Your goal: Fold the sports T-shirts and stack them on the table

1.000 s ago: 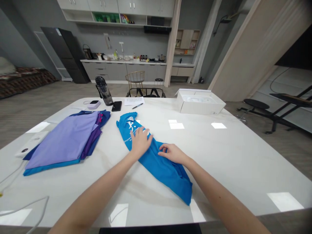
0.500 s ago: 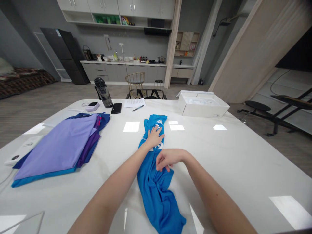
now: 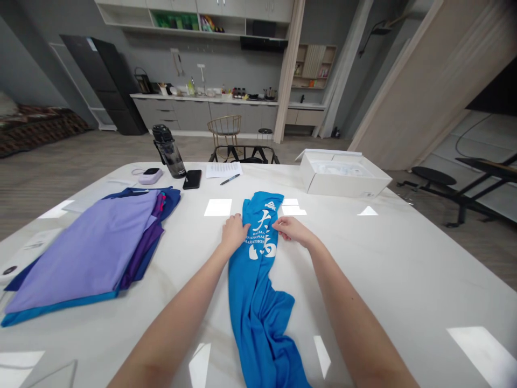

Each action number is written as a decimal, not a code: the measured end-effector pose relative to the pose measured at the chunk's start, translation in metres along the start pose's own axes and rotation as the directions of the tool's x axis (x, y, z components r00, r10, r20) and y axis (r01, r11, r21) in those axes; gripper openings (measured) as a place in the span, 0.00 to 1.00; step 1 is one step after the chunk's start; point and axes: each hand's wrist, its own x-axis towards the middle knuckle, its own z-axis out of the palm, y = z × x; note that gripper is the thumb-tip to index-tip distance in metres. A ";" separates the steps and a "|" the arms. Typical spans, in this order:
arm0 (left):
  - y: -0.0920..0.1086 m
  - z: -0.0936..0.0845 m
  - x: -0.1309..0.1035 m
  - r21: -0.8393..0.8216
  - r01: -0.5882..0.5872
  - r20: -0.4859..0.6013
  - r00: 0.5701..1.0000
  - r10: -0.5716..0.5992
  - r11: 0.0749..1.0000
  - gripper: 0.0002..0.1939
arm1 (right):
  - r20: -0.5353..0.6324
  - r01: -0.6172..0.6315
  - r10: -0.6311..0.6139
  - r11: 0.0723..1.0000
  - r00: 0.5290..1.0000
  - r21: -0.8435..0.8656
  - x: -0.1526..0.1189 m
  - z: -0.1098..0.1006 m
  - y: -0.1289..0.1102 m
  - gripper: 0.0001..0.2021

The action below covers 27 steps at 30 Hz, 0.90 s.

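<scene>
A blue shirt (image 3: pixel 258 291) of soft cloth lies in a long strip at the middle of the frame, smooth around its white lettering and rumpled lower down. The left hand (image 3: pixel 234 233) rests at its left edge, fingers loosely curved and slightly parted; the right hand (image 3: pixel 291 230) pinches the right edge between thumb and fingertips. Folded clothes (image 3: pixel 92 237), lilac on top, are stacked at left. The glossy white desk (image 3: pixel 363 269) has rounded far corners and bright reflections; a kitchen counter (image 3: pixel 202 99) stands beyond. An open white box (image 3: pixel 343 175) sits near the far edge, with bare desk between it and the shirt.
</scene>
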 end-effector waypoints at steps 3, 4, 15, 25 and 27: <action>0.001 0.001 0.005 -0.282 0.021 0.112 0.994 0.011 0.959 0.11 | -0.073 0.007 0.000 0.996 0.997 0.092 0.006 0.018 -0.006 0.14; 0.004 0.001 0.004 -0.371 0.003 0.116 0.992 0.043 0.929 0.08 | -0.092 -0.002 0.015 0.989 0.996 0.145 0.008 0.023 -0.008 0.15; 0.031 0.003 -0.021 -0.470 -0.460 0.232 0.759 0.608 0.753 0.22 | -0.290 -0.002 -0.086 0.956 0.953 -0.292 0.012 0.005 0.008 0.11; -0.006 0.011 -0.001 0.242 -0.245 0.056 0.970 0.238 0.939 0.21 | -0.532 -0.392 0.097 0.787 0.841 -0.477 0.009 -0.049 0.030 0.13; -0.008 0.008 0.000 0.280 -0.225 0.072 0.974 0.213 0.933 0.22 | -0.620 -0.481 0.142 0.767 0.772 -0.423 0.003 -0.068 0.036 0.15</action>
